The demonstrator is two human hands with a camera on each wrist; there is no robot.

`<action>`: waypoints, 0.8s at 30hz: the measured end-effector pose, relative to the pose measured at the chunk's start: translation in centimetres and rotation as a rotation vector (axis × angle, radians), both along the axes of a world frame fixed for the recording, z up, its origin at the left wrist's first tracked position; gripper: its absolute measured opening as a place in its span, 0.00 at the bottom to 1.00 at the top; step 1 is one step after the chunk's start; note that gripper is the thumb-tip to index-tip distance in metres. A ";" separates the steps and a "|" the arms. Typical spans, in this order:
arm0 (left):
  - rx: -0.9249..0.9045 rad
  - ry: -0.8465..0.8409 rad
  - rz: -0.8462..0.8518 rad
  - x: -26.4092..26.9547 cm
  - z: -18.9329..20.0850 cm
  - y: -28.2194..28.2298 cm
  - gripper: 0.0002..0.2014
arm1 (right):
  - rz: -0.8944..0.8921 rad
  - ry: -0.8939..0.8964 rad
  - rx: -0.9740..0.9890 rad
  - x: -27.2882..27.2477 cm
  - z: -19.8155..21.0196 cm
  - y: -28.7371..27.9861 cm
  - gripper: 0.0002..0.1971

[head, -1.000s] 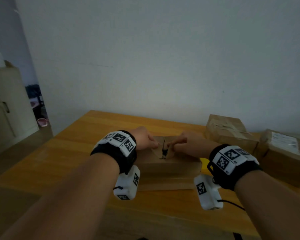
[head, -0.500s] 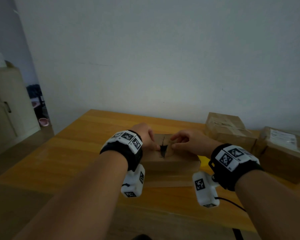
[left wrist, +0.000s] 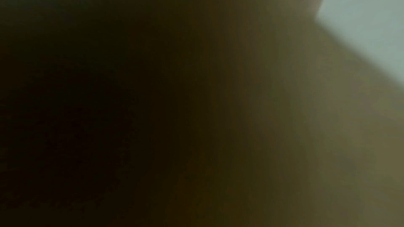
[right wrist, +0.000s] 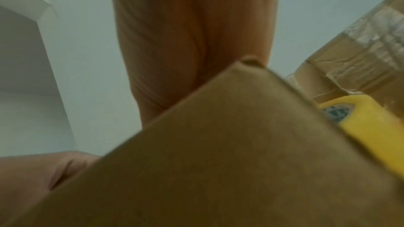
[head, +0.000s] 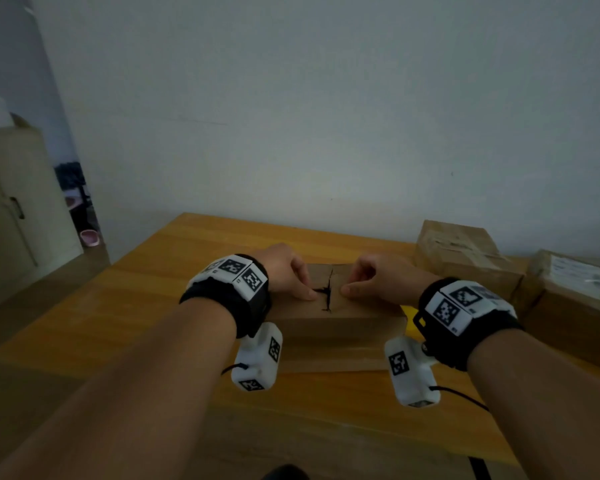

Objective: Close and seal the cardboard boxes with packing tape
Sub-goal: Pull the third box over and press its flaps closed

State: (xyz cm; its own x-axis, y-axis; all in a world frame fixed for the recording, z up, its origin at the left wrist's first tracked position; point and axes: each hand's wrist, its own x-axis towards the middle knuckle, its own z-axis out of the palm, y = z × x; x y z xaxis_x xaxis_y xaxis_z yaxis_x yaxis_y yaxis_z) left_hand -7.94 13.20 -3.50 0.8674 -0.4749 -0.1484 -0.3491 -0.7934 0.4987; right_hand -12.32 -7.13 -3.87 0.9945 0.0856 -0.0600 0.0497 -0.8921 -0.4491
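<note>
A low brown cardboard box (head: 340, 336) lies on the wooden table (head: 146, 306) in front of me. Its top flaps meet at a dark, ragged gap (head: 328, 294). My left hand (head: 290, 277) holds the left flap at that gap, thumb flat on top and fingers bent. My right hand (head: 369, 280) holds the right flap the same way. A yellow roll of packing tape (head: 408, 315) peeks out behind the box's right end. In the right wrist view the box's corner (right wrist: 218, 144) fills the frame below my palm (right wrist: 192, 32), with the tape roll (right wrist: 371, 123) beside it. The left wrist view is dark and blurred.
Two taped cardboard boxes stand at the right of the table, one (head: 465, 258) by the wall and one (head: 575, 303) nearer me; the first also shows as a taped box (right wrist: 360, 49) in the right wrist view. A pale cabinet (head: 7, 209) stands at the far left by a doorway.
The flaps, which stood slightly raised a second ago, now lie nearly flat. Both hands have drawn closer to the gap and lower onto the box top.
</note>
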 end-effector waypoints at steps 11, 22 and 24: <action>-0.030 0.006 -0.023 -0.7 0.0 0.3 0.08 | 0.015 0.032 -0.236 0.3 0.1 1.3 0.16; -0.012 0.028 -0.088 -0.8 -0.3 0.4 0.16 | 0.057 -0.029 0.127 -0.7 -0.8 -0.5 0.16; 0.013 0.027 -0.098 -0.7 -0.4 0.4 0.16 | 0.071 -0.028 0.110 -0.7 -0.8 -0.4 0.17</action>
State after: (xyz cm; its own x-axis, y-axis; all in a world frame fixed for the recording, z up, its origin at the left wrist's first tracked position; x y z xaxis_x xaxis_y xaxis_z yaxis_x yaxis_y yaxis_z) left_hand -8.60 13.58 -3.90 0.8126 -0.5550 -0.1778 -0.4117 -0.7626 0.4990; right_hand -13.02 -7.55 -4.62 0.9868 0.1606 -0.0191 0.1249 -0.8315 -0.5413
